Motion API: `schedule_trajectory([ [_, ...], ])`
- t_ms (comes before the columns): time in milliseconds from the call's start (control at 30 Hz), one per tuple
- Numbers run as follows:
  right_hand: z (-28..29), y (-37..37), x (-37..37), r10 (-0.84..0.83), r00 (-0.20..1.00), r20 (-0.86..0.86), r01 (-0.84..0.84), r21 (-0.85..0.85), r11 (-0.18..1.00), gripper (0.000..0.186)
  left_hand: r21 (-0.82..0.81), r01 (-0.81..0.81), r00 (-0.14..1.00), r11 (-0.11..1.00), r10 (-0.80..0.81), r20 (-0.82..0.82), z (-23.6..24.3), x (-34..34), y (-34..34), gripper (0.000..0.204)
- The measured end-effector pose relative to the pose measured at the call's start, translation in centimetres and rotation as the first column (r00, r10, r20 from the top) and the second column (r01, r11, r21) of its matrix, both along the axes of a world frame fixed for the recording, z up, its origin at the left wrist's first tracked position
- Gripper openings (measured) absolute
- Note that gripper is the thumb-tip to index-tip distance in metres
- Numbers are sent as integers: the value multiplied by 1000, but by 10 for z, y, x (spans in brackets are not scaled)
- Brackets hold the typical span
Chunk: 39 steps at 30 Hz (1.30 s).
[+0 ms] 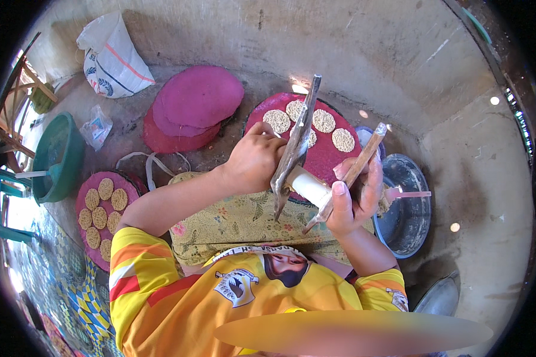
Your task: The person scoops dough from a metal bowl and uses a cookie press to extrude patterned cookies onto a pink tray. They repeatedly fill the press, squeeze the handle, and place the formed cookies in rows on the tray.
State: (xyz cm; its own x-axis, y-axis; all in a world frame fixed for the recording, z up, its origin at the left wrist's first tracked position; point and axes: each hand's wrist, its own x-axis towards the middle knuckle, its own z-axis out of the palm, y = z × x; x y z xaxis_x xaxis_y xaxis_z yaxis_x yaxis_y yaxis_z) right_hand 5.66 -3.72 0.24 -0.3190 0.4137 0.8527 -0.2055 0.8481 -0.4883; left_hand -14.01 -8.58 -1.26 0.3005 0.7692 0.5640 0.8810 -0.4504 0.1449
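A hand press is held tilted in front of my body, with a dark wooden bar, a white cylinder in the middle and a lighter wooden bar. My left hand is closed at the dark bar, its fingertips partly hidden behind it. The lighter bar lies in the grip of my right hand, its thumb pointing up. Beyond the press is a round red mat bearing several pale noodle discs; the press covers part of one.
A blue-grey basin with a pink-handled tool stands right. At left are a second mat of noodle discs and a green tub. Stacked magenta mats and a white sack lie by the curved wall.
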Motion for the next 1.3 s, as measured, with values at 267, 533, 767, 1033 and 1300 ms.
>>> schedule_trajectory([
  [267, 45, 40, -8, 558, 816, -147, -431, -800, 418, 96, -292, 107, 994, 951, -112, -3, -8, 17, 16, 26],
  [533, 105, 88, 10, 482, 859, -173, -456, -687, 566, 99, 117, 235, -275, 965, -50, 960, -59, 75, 23, 57],
  [767, 60, 147, -36, 631, 743, -222, -456, -858, 236, 83, 798, 593, -559, -109, 657, 506, -83, 108, 20, 128],
  [1033, -23, 187, -92, 602, 796, 58, 75, -997, -3, 69, 960, 264, -707, 96, 697, 124, -105, 107, 14, 94],
  [1300, -40, 208, -125, 624, 764, 165, 261, -963, -65, 55, 951, 224, -792, 211, 609, 51, -108, 98, 21, 86],
])
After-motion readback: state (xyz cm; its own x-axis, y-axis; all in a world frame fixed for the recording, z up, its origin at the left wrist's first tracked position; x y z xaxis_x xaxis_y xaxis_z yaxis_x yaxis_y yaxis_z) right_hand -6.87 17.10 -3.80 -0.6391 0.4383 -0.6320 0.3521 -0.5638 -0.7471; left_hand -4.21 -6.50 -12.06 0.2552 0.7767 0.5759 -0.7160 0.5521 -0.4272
